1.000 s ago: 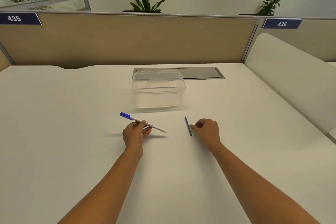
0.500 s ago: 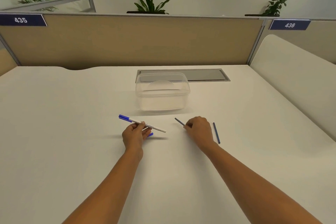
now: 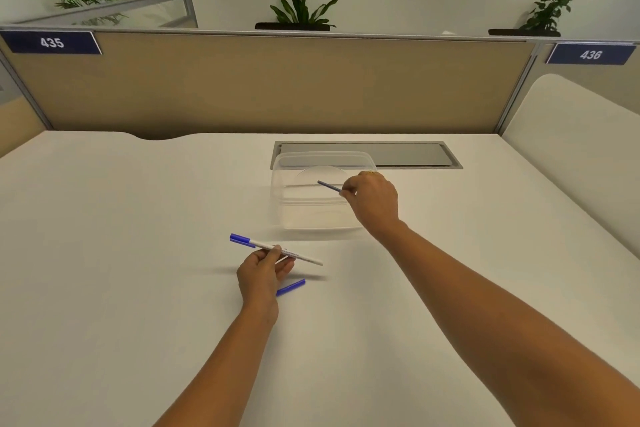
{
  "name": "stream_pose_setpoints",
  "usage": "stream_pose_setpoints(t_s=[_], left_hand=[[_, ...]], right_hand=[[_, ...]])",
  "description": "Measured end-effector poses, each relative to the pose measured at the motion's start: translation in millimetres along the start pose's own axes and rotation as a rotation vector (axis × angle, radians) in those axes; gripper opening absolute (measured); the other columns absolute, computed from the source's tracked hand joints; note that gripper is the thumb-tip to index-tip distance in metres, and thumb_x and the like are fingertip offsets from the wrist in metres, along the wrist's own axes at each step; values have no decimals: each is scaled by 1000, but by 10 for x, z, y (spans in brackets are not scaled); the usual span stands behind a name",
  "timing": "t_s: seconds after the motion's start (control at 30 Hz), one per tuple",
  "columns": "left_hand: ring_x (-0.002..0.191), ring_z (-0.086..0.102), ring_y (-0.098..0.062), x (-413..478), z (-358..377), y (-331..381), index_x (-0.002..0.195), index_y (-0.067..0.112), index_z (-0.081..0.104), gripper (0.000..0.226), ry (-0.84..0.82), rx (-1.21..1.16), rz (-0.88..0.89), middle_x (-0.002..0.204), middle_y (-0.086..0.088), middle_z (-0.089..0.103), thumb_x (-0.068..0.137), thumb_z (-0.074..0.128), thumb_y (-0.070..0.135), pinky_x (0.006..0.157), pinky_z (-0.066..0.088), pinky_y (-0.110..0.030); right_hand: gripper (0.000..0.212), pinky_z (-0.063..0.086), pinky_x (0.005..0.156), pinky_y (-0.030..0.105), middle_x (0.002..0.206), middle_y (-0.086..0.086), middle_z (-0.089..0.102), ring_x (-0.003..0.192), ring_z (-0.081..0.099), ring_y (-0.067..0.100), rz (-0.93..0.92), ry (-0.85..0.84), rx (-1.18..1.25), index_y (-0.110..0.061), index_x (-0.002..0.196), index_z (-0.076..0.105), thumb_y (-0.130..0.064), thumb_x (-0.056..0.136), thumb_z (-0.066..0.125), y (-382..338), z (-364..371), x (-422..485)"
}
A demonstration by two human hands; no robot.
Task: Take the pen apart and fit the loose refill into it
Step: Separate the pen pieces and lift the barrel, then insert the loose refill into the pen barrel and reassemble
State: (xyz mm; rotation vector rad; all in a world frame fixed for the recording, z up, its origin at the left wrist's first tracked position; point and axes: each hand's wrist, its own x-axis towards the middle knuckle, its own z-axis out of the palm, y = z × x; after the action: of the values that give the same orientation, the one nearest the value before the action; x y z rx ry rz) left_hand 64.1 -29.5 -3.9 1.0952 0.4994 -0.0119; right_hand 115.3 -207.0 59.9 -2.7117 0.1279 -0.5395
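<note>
The left hand (image 3: 265, 269) is closed in a pinch on the pen (image 3: 277, 249), gripping the white barrel near its middle between thumb and fingers. The pen is lifted off the desk (image 3: 138, 253) and lies almost level, its blue capped end pointing left and slightly far, its bare white end pointing right and slightly near. A faint shadow of it falls on the desk below. Just near and right of that hand, a short blue piece (image 3: 291, 287) lies loose on the desk surface, partly hidden behind the fingers; whether it is a cap or an end plug cannot be told.

The right hand (image 3: 372, 199) is reached farther out, over the right side of a clear plastic container (image 3: 313, 194) that stands on the desk in front of a grey recessed panel (image 3: 408, 154). This hand is closed on a thin dark blue refill (image 3: 329, 185), holding one end between fingertips so that the free length sticks out to the left and a little far, above the open container. The refill touches nothing but the fingers. The two hands are well apart, the pen near and left, the refill far and right.

Behind the desk runs a tan partition (image 3: 277, 80) carrying number plates 435 (image 3: 52, 42) and 436 (image 3: 590, 54), with potted plants beyond it.
</note>
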Motion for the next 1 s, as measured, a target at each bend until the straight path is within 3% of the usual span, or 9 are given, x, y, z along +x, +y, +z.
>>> stream_pose_setpoints(t_s=[0.37, 0.8, 1.0], left_hand=[[74, 65, -20, 196, 18, -47, 80, 4, 59, 8, -10, 13, -13, 82, -10, 65, 88, 55, 3, 64, 57, -19], [72, 66, -18, 116, 120, -37, 78, 7, 59, 9, -10, 40, -25, 80, -7, 66, 87, 57, 6, 62, 57, -20], [69, 66, -14, -9, 121, -58, 91, 4, 59, 5, -37, 63, -15, 83, -6, 66, 87, 57, 7, 60, 57, -17]], right_hand=[[22, 36, 72, 32, 96, 8, 69, 95, 57, 27, -16, -54, -44, -13, 92, 73, -20, 90, 52, -5, 247, 367], [19, 32, 75, 31, 95, 5, 69, 97, 55, 25, 80, 186, 158, -15, 95, 71, -22, 90, 54, 116, 94, 99], [16, 35, 76, 27, 95, 5, 70, 91, 56, 23, 124, 231, 215, -14, 94, 71, -21, 87, 58, 188, 66, -363]])
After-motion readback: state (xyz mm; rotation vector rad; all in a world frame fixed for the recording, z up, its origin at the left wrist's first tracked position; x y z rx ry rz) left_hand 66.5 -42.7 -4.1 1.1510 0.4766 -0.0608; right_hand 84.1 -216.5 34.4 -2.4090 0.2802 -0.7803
